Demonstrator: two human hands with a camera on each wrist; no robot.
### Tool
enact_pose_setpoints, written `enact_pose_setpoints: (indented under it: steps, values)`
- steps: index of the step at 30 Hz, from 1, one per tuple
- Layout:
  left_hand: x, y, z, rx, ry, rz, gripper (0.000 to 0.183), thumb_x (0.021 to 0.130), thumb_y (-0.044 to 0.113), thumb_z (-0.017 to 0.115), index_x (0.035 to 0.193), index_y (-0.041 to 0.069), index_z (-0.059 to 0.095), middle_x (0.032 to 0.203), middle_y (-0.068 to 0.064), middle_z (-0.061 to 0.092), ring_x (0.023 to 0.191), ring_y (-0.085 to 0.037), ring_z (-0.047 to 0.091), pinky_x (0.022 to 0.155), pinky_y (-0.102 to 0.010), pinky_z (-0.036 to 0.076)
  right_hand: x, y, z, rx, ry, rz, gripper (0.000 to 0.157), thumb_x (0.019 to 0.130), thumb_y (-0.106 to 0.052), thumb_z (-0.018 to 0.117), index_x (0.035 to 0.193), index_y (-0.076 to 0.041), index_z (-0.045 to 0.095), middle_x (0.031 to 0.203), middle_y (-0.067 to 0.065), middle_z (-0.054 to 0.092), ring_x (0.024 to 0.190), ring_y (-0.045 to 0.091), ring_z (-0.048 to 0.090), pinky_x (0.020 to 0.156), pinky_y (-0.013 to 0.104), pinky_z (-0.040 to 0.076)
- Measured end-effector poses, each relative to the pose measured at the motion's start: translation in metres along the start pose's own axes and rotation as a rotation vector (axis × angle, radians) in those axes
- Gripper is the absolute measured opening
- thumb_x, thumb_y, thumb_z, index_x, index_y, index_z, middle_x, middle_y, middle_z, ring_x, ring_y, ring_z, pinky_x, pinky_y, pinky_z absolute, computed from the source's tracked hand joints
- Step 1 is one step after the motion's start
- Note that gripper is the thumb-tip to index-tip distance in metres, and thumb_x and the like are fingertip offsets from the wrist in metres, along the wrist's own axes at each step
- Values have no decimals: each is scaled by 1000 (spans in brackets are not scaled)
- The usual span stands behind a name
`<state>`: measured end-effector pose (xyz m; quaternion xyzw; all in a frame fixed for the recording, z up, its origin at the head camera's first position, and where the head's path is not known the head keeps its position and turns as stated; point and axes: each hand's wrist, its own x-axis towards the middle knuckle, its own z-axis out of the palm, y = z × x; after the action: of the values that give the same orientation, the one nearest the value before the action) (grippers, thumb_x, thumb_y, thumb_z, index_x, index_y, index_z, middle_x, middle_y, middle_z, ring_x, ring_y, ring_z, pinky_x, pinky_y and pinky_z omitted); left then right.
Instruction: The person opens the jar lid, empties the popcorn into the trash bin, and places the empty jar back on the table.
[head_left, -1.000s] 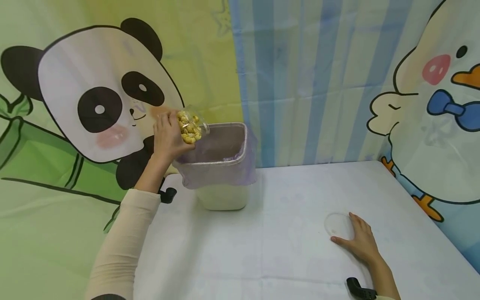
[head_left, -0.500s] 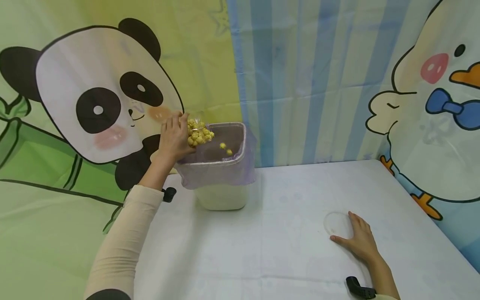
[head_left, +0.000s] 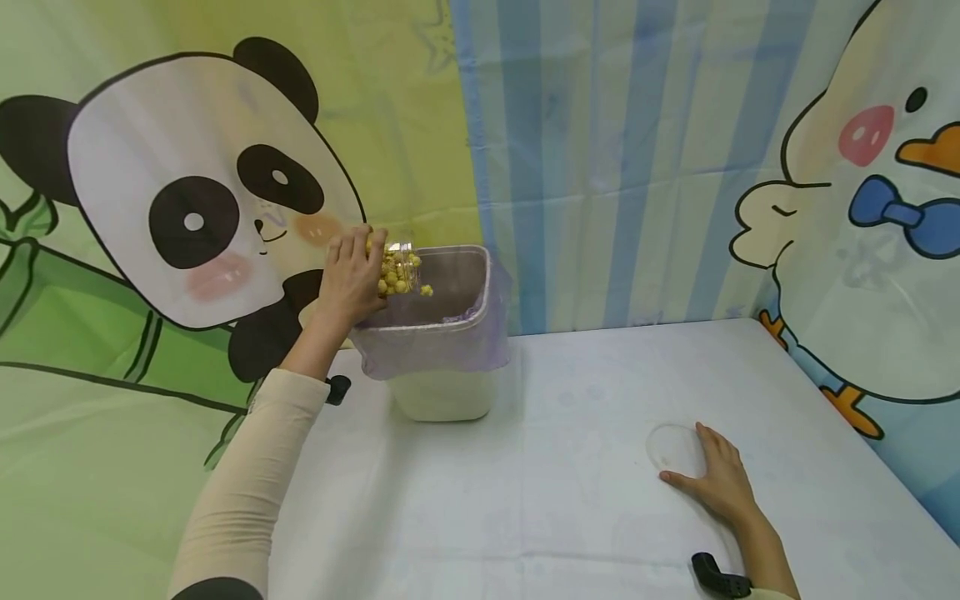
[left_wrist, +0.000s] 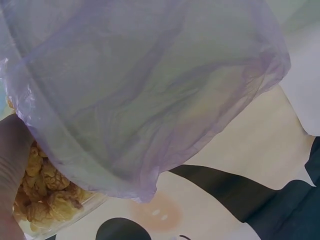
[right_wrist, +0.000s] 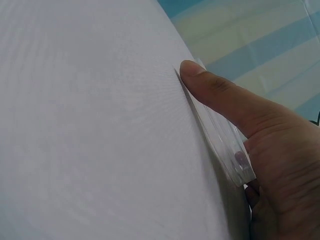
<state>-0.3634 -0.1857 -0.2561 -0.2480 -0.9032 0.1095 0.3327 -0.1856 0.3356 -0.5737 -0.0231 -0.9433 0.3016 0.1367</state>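
Observation:
My left hand [head_left: 348, 275] grips a clear plastic jar [head_left: 406, 250] tipped on its side, its mouth over the left rim of a trash bin [head_left: 442, 396]. Yellow popcorn [head_left: 393, 277] fills part of the jar, and a single popcorn piece [head_left: 426, 290] is in the air just outside the mouth. In the left wrist view, the purple bin bag [left_wrist: 150, 100] hides much of the jar. On the table at right, my right hand [head_left: 720, 483] holds a clear round lid [head_left: 675, 448] by its edge, thumb and fingers spread along the rim. The lid lies flat.
A white cloth covers the table [head_left: 570, 500]. Behind it hangs a striped curtain [head_left: 585, 167], with a panda print [head_left: 202, 275] at left and a duck print [head_left: 862, 308] at right. The bin stands near the table's back edge.
My left hand has moved slightly right and tipped the jar further over the bin. Popcorn pieces have dropped from it into the bin. My right hand stays on the lid.

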Motion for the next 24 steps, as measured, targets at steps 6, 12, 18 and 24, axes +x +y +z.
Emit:
enact_pose_setpoints:
  steps: [6,12,18,24]
  values:
    - [0,2,0,22,-11,43,108,49,26,89,133,3,26,133,-24,29,122,-39,28,100,-48,21,-1,0,0,1,1,1,116,61,-53,78,142,6,19,134,35,25,121,54,21,90,69,21]
    - [0,2,3,59,23,103,97,55,14,82,135,3,28,133,-23,31,124,-37,28,106,-45,18,-1,-1,-1,4,-2,1,116,62,-53,78,142,5,18,135,35,25,121,54,21,91,68,21]
    - [-1,2,7,86,76,132,85,60,3,71,134,2,30,133,-23,33,124,-37,30,107,-44,18,0,-2,-1,11,-10,1,116,62,-53,78,143,5,18,135,35,25,122,54,21,91,69,21]
    - [-4,2,7,110,64,131,85,62,4,72,135,4,29,134,-23,33,124,-38,30,107,-44,19,0,-1,-1,7,-9,3,117,62,-53,77,143,5,17,135,35,25,122,54,20,91,68,21]
